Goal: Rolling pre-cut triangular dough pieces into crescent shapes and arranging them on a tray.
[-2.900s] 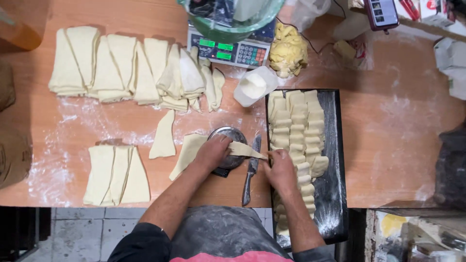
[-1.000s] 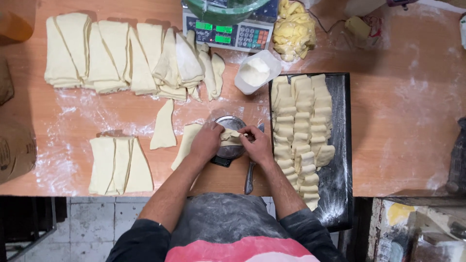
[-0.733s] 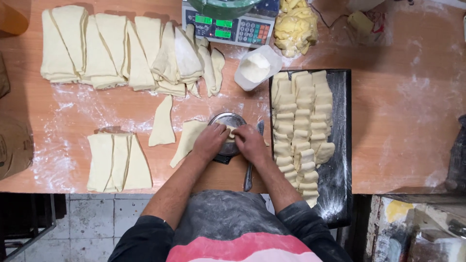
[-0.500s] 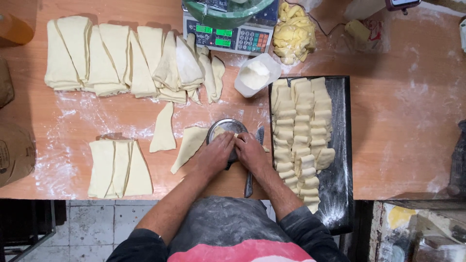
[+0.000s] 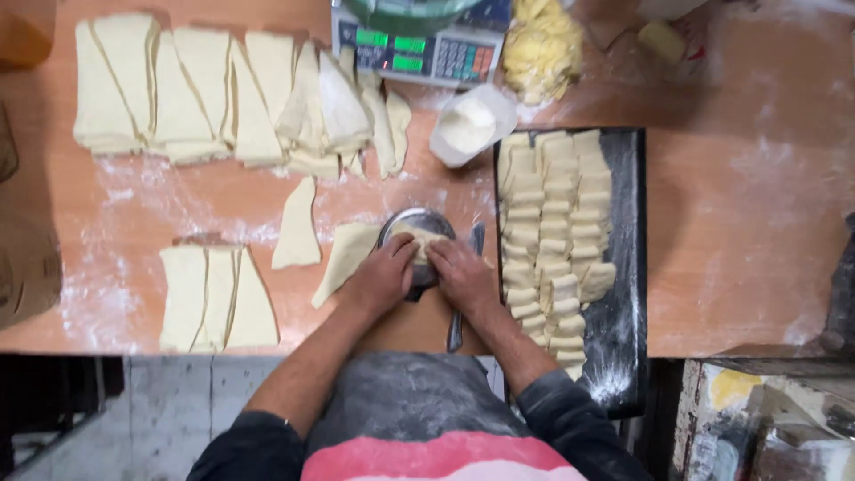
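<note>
Left hand (image 5: 385, 278) and right hand (image 5: 460, 274) curled, fingertips pressed together on a dough piece (image 5: 419, 242) over the metal bowl (image 5: 415, 233) near the counter's (image 5: 739, 223) front edge.

Both hands (image 5: 426, 272) crowd round metal bowl (image 5: 415, 228) at tabletop (image 5: 739, 232) front edge. Right side blocked: knife (image 5: 463, 294) just beside bowl, then black tray (image 5: 628, 267) packed with dough pieces. Left: loose dough triangles (image 5: 297, 227), near. Behind: flour tub (image 5: 470, 125), scale (image 5: 427, 55), row of stacked dough sheets (image 5: 205, 93). Open passage: bare tabletop right of tray; floured patch far left.
</note>
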